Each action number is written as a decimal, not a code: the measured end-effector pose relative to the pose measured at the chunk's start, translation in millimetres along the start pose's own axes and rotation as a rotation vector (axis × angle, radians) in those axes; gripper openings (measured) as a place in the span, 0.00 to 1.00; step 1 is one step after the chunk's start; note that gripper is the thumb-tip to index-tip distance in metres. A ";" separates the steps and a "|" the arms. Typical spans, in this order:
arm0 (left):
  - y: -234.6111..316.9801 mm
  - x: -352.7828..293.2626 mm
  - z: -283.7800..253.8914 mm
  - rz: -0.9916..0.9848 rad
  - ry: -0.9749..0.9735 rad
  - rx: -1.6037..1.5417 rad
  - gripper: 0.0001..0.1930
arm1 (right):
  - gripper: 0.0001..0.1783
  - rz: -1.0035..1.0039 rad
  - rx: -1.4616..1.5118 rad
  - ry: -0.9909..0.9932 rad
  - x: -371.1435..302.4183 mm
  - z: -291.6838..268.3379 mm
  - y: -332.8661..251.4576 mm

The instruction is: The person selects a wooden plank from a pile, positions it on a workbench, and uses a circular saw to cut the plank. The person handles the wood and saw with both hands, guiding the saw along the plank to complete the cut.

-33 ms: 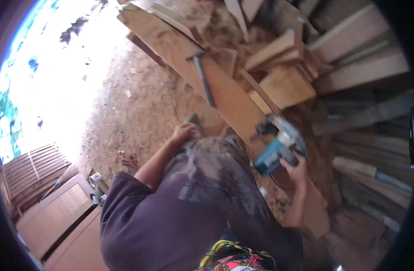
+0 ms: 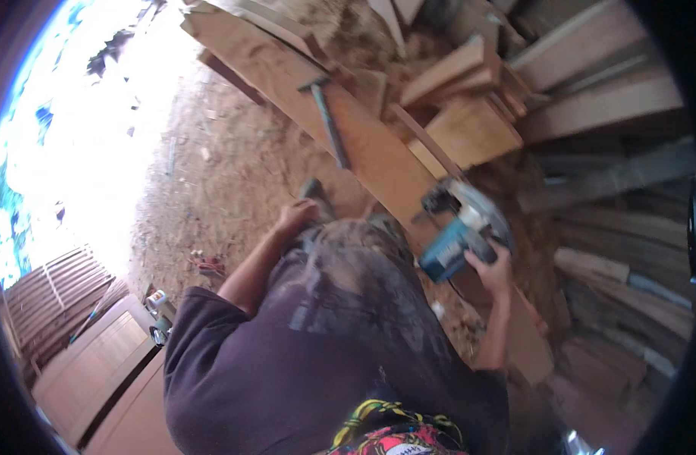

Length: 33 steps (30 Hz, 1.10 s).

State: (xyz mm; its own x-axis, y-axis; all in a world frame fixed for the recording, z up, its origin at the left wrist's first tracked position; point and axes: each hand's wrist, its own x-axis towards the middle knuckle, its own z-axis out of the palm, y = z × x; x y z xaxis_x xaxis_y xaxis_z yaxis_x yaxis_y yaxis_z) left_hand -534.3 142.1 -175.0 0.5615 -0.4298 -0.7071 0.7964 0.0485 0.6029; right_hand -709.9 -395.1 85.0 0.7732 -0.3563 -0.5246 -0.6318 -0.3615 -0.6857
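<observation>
My right hand (image 2: 493, 270) is closed round the rear handle of a teal and silver circular saw (image 2: 452, 244). The saw rests on or just above a long wooden board (image 2: 378, 155), near its closer end; the blade is not visible. Lower down, my left hand (image 2: 296, 215) lies at my left knee, away from the board, its fingers blurred and partly hidden. On the board's middle lies a T-shaped tool (image 2: 329, 121), hammer-like, with a long dark greenish handle.
Wood offcuts (image 2: 469, 133) are piled beyond the board, and stacked planks (image 2: 613, 114) fill the right side. Sandy ground (image 2: 219, 159) spreads to the left. Brown wooden panels (image 2: 97, 356) and a small can (image 2: 157, 299) stand at the lower left.
The whole view has shifted slightly, so the board, the tool and the saw sit a little further left and up. My right hand keeps its grip on the saw.
</observation>
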 end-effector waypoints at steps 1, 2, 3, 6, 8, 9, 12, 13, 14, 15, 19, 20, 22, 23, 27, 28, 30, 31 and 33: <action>-1.1 14.8 28.4 -0.126 0.182 -0.043 0.19 | 0.22 0.054 -0.040 -0.001 2.9 -10.7 -15.3; 15.3 22.3 57.4 -0.138 0.303 -0.120 0.20 | 0.22 0.077 -0.035 0.057 2.8 -15.6 -24.2; 24.9 28.8 57.6 -0.139 0.311 -0.113 0.20 | 0.21 0.067 0.003 0.079 11.6 -13.3 -34.0; 47.4 49.4 48.6 -0.154 0.382 -0.048 0.20 | 0.21 0.029 0.108 0.200 31.1 -2.0 -56.5; 19.2 31.3 13.1 -0.118 0.372 -0.111 0.21 | 0.20 0.031 0.196 0.266 12.1 13.4 -64.8; 10.8 29.7 1.8 -0.103 0.359 -0.150 0.21 | 0.20 0.052 0.230 0.290 10.7 14.1 -80.8; 0.2 25.0 4.4 -0.078 0.384 -0.078 0.19 | 0.15 0.073 0.297 0.428 -17.0 17.5 -127.1; 1.5 25.4 1.6 -0.061 0.397 -0.040 0.18 | 0.14 0.036 0.331 0.456 -19.5 21.4 -142.8; 6.3 27.2 -4.4 -0.048 0.400 -0.087 0.17 | 0.13 -0.002 0.368 0.480 -18.2 26.2 -160.6; 16.2 30.1 -10.1 0.039 0.335 0.095 0.18 | 0.13 -0.048 0.389 0.509 -14.5 26.3 -181.2; 65.0 15.4 -25.5 0.033 0.197 -0.255 0.21 | 0.13 -0.199 0.469 0.553 -20.7 29.8 -237.9; 78.5 3.0 -21.7 0.018 0.258 -0.204 0.21 | 0.13 -0.227 0.461 0.567 -29.3 33.7 -254.2; 104.9 -29.4 -33.1 0.022 0.322 -0.184 0.21 | 0.13 -0.293 0.391 0.558 -34.3 39.7 -294.3; 106.9 -47.9 -50.7 0.017 0.350 -0.205 0.20 | 0.12 -0.317 0.358 0.539 -41.5 54.0 -314.6; 124.9 -56.4 -113.3 -0.009 0.473 -0.199 0.20 | 0.09 -0.437 0.318 0.421 54.0 79.8 -379.1; 128.4 -59.2 -127.1 -0.014 0.476 -0.205 0.20 | 0.09 -0.444 0.295 0.397 70.3 85.7 -390.9; 132.4 -62.8 -146.0 -0.046 0.550 -0.201 0.20 | 0.11 -0.531 0.295 0.356 103.7 98.8 -410.2; 133.0 -67.3 -148.6 -0.063 0.586 -0.203 0.20 | 0.13 -0.547 0.259 0.338 114.7 104.7 -415.8; 131.4 -75.0 -153.7 -0.045 0.624 -0.238 0.20 | 0.15 -0.562 0.199 0.307 139.3 117.4 -429.4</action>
State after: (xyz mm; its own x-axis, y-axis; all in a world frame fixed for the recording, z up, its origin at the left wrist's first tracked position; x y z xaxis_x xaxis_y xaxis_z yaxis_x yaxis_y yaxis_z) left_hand -437.2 319.2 -99.5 0.4943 0.1625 -0.8539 0.8099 0.2708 0.5204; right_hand -324.5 -188.3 247.1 0.9126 -0.3996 0.0866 -0.0928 -0.4087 -0.9079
